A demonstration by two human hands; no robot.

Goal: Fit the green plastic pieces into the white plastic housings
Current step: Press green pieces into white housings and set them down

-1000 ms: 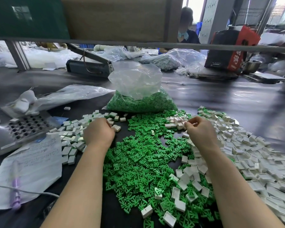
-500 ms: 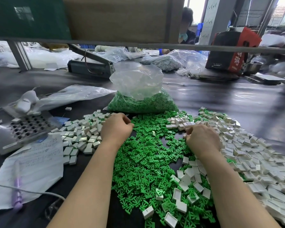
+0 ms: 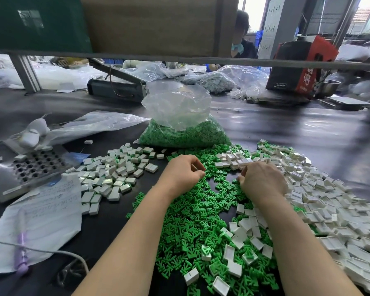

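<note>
A wide heap of loose green pieces (image 3: 192, 214) covers the black table in front of me. To its right lies a big heap of empty white housings (image 3: 329, 199), with several more scattered over the green near me. My left hand (image 3: 182, 174) hovers at the far edge of the green heap, fingers curled, thumb and forefinger pinching at a green piece. My right hand (image 3: 263, 180) is knuckles-up beside the white heap, its fingers curled under around a white housing that is mostly hidden. The hands are about a hand's width apart.
A pile of filled housings (image 3: 113, 174) lies to the left. A clear bag of green pieces (image 3: 184, 133) stands behind the heap. Far left are a metal fixture with holes (image 3: 30, 167), a written sheet (image 3: 43, 214), a purple pen (image 3: 21, 248) and a cable (image 3: 51, 251). A shelf beam (image 3: 265, 61) crosses overhead.
My left hand has left the filled pile and moved right onto the green heap. My right hand has dropped nearer me and turned knuckles-up.
</note>
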